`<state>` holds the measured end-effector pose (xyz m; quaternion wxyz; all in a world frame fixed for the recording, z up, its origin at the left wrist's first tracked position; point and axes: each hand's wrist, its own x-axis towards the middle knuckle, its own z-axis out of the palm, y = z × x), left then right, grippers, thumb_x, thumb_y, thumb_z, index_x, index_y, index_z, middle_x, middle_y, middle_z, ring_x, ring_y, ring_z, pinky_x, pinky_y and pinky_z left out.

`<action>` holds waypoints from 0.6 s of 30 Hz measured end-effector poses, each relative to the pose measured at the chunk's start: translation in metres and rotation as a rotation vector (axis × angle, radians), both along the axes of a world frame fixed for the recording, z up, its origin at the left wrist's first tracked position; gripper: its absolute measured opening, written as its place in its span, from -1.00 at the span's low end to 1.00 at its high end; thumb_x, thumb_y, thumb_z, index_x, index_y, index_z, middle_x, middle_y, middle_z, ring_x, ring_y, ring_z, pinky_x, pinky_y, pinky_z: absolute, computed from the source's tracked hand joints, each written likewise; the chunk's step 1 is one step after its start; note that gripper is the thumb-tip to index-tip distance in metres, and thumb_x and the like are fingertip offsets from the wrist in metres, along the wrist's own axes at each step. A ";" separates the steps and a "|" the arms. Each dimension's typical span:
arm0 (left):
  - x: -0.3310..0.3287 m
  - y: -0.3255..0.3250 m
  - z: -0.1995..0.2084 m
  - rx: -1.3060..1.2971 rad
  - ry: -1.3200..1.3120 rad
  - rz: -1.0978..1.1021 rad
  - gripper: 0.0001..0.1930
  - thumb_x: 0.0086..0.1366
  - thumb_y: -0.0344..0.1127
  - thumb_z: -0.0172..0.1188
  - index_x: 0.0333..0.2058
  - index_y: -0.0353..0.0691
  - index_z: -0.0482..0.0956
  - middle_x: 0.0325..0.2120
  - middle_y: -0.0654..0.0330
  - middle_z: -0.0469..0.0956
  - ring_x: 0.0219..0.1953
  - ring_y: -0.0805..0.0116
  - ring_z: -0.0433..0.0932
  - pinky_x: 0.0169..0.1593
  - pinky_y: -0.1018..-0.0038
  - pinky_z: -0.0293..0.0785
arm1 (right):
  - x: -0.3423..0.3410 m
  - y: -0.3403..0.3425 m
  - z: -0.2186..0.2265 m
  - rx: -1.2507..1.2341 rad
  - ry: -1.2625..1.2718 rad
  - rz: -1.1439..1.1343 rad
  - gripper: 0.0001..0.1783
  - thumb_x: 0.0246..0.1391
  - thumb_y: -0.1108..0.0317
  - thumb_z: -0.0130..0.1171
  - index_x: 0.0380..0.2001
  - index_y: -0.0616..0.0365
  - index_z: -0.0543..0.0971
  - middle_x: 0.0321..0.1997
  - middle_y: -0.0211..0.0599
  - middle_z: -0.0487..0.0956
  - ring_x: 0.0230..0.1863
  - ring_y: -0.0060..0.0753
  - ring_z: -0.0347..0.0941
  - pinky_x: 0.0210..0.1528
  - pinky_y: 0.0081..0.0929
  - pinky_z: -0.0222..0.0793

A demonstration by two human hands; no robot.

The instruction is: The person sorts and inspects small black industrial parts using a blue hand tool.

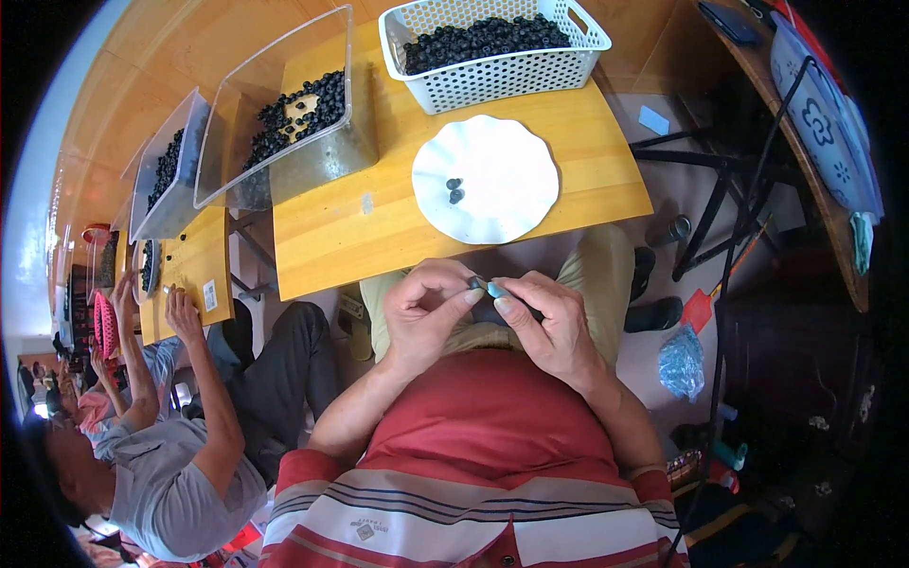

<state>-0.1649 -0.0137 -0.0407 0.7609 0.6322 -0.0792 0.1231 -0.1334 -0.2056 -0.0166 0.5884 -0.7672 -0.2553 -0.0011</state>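
Observation:
Above my lap, in front of the table's near edge, my two hands meet at the fingertips. My left hand (436,308) pinches a small dark round piece (474,282) between thumb and forefinger. My right hand (552,325) is closed round a slim tool (494,290) with a light blue part near its tip, which touches or nearly touches that piece; its dark rear part shows behind my thumb. Just beyond my hands a white plate (516,180) with a wavy rim stands on the table, with a few similar dark round pieces (455,192) on it.
On the wooden table (331,237) stand a white perforated basket (492,90) and a clear bin (355,142), both holding many dark round pieces. Another clear bin (175,204) stands farther left. A person in grey (180,483) works at my left. A cable (729,284) hangs at right.

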 end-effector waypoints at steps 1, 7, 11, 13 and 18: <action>-0.002 0.000 0.001 -0.006 -0.009 0.010 -0.82 0.16 -0.70 0.31 -0.31 -0.33 0.56 -0.22 0.09 0.58 -0.20 0.41 0.56 -0.13 0.51 0.49 | -0.001 0.000 0.002 -0.006 0.052 0.022 -0.77 0.24 0.37 0.20 -0.16 0.35 0.62 -0.43 -0.10 0.56 -0.45 -0.21 0.52 -0.39 -0.36 0.40; -0.009 -0.009 0.024 -0.060 -0.030 -0.014 -0.83 0.17 -0.69 0.31 -0.33 -0.33 0.55 -0.22 0.08 0.59 -0.20 0.42 0.55 -0.11 0.52 0.47 | -0.004 -0.004 -0.021 0.100 0.203 -0.032 -0.75 0.29 0.33 0.15 -0.14 0.32 0.63 -0.42 -0.14 0.57 -0.41 -0.30 0.52 -0.33 -0.39 0.39; -0.008 -0.007 0.012 -0.109 -0.012 0.008 -0.83 0.18 -0.66 0.33 -0.31 -0.33 0.55 -0.21 0.10 0.59 -0.19 0.44 0.55 -0.11 0.53 0.48 | -0.005 -0.006 0.001 0.086 0.163 -0.001 -0.74 0.30 0.33 0.15 -0.14 0.34 0.63 -0.41 -0.14 0.57 -0.40 -0.34 0.52 -0.34 -0.40 0.39; -0.009 -0.010 0.011 -0.138 0.029 0.010 -0.84 0.19 -0.66 0.33 -0.31 -0.34 0.55 -0.21 0.10 0.59 -0.19 0.44 0.55 -0.10 0.53 0.48 | -0.007 -0.007 0.003 0.082 0.092 0.030 -0.73 0.28 0.33 0.17 -0.15 0.37 0.63 -0.42 -0.14 0.57 -0.42 -0.32 0.52 -0.35 -0.41 0.39; -0.009 -0.012 0.011 -0.138 0.026 0.001 -0.84 0.19 -0.66 0.32 -0.29 -0.34 0.56 -0.21 0.11 0.59 -0.18 0.45 0.55 -0.09 0.52 0.49 | -0.009 -0.007 -0.003 0.091 0.022 0.021 -0.74 0.24 0.34 0.22 -0.16 0.37 0.62 -0.44 -0.14 0.55 -0.45 -0.28 0.51 -0.38 -0.39 0.38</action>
